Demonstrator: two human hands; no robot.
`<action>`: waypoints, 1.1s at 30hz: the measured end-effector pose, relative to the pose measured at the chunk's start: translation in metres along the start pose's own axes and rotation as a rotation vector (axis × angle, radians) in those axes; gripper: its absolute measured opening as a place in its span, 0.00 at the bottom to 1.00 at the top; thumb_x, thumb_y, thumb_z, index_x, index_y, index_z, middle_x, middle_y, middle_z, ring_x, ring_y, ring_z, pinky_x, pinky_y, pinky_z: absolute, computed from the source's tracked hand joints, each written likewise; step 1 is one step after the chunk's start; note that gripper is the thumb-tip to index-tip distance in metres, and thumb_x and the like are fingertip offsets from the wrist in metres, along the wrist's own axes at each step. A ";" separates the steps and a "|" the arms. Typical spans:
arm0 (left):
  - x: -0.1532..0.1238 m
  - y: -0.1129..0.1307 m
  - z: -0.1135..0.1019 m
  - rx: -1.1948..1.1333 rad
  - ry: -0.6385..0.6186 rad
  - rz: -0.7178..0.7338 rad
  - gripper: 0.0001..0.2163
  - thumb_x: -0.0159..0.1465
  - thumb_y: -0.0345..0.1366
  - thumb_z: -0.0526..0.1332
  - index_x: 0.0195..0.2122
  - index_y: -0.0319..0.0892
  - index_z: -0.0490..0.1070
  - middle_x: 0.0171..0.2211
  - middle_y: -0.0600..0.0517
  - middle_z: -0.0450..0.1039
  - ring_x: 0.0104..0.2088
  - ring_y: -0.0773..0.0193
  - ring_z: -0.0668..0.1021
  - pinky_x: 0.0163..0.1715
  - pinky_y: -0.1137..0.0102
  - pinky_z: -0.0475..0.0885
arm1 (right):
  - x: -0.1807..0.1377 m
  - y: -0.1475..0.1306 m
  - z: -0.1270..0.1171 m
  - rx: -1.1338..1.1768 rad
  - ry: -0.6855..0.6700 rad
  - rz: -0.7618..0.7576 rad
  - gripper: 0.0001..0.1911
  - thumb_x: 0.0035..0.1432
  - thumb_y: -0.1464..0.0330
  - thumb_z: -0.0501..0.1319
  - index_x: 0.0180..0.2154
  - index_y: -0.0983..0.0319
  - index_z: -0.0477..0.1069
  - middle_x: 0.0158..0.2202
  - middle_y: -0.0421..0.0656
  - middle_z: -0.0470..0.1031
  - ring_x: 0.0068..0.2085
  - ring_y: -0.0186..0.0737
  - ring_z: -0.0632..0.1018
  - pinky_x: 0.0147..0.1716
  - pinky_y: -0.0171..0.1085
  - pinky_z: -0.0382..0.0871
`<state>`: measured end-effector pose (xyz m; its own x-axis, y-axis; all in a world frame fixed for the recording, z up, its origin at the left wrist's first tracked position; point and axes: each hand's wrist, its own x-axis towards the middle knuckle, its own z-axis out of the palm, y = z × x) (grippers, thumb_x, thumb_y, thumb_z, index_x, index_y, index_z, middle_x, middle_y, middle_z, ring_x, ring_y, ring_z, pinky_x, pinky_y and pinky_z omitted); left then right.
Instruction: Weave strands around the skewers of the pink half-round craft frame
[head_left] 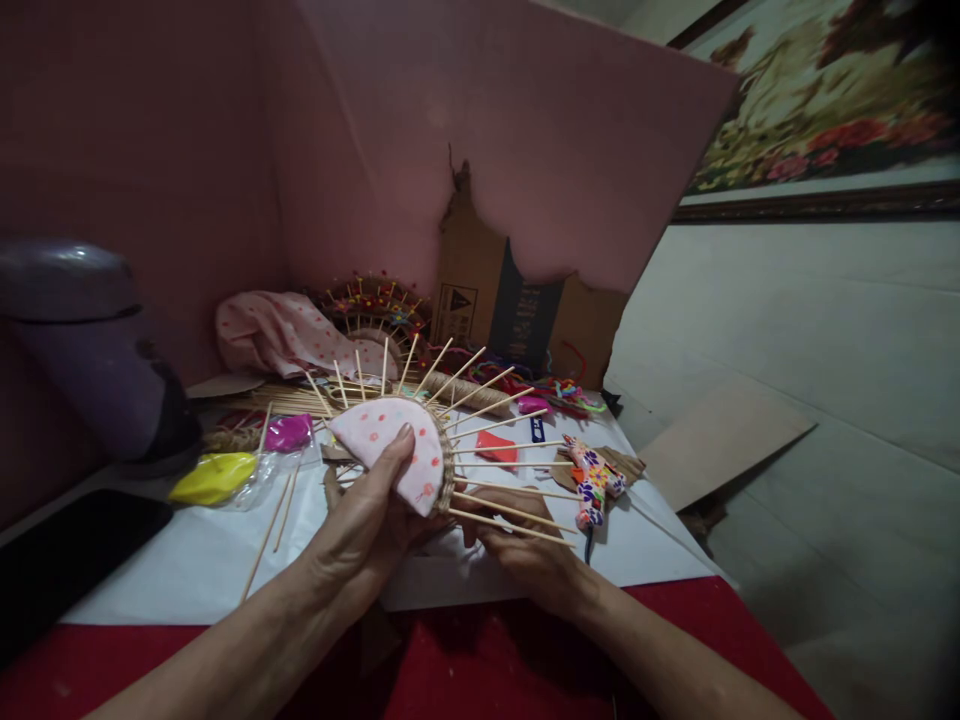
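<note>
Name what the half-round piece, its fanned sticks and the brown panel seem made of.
Half-round piece: matte fabric face, by its soft spotted look; rim likely twine, by its rough strands.
Sticks: probably bamboo or bare wood, by their pale tan.
Brown panel: likely matte cardboard, by its ragged edge and printing.

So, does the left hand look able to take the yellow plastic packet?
Probably not: the left hand holds the pink dotted fabric half-disc, though only thin wooden sticks lie on the way to the yellow plastic packet.

Left hand (pixel 367 515), right hand (pixel 531 552) and forearms (pixel 247 625) are bare.
</note>
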<state>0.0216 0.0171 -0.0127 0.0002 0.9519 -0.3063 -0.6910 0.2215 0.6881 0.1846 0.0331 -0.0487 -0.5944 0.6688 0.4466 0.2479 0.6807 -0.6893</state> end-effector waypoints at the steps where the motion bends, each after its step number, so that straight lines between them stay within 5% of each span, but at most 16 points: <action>1: 0.000 0.000 0.000 0.011 -0.012 0.010 0.07 0.58 0.35 0.60 0.36 0.38 0.71 0.27 0.48 0.78 0.25 0.62 0.79 0.26 0.65 0.77 | 0.000 -0.001 0.000 -0.005 0.007 -0.009 0.10 0.60 0.73 0.52 0.29 0.60 0.69 0.28 0.39 0.71 0.30 0.34 0.71 0.33 0.33 0.67; 17: 0.005 0.000 -0.005 -0.016 -0.011 0.064 0.05 0.61 0.34 0.57 0.32 0.39 0.70 0.23 0.51 0.77 0.20 0.66 0.77 0.17 0.72 0.75 | -0.002 0.004 0.015 0.075 0.079 0.003 0.08 0.57 0.72 0.56 0.35 0.61 0.74 0.29 0.41 0.74 0.30 0.33 0.74 0.33 0.31 0.68; 28: 0.008 0.001 -0.006 0.017 0.040 0.165 0.06 0.59 0.35 0.59 0.28 0.38 0.69 0.21 0.53 0.72 0.19 0.69 0.73 0.19 0.72 0.73 | -0.002 -0.007 0.009 -0.168 0.106 -0.033 0.08 0.58 0.71 0.55 0.34 0.65 0.73 0.24 0.41 0.73 0.25 0.32 0.70 0.27 0.32 0.63; 33: 0.010 0.001 -0.007 0.080 0.058 0.228 0.08 0.57 0.38 0.62 0.31 0.37 0.70 0.28 0.49 0.74 0.25 0.66 0.74 0.23 0.72 0.74 | -0.002 -0.013 0.009 -0.235 0.176 -0.082 0.07 0.57 0.71 0.57 0.31 0.65 0.73 0.24 0.42 0.74 0.26 0.33 0.72 0.28 0.33 0.62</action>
<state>0.0158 0.0252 -0.0198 -0.1926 0.9660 -0.1725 -0.6090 0.0202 0.7929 0.1759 0.0207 -0.0454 -0.4835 0.6362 0.6012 0.3871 0.7715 -0.5049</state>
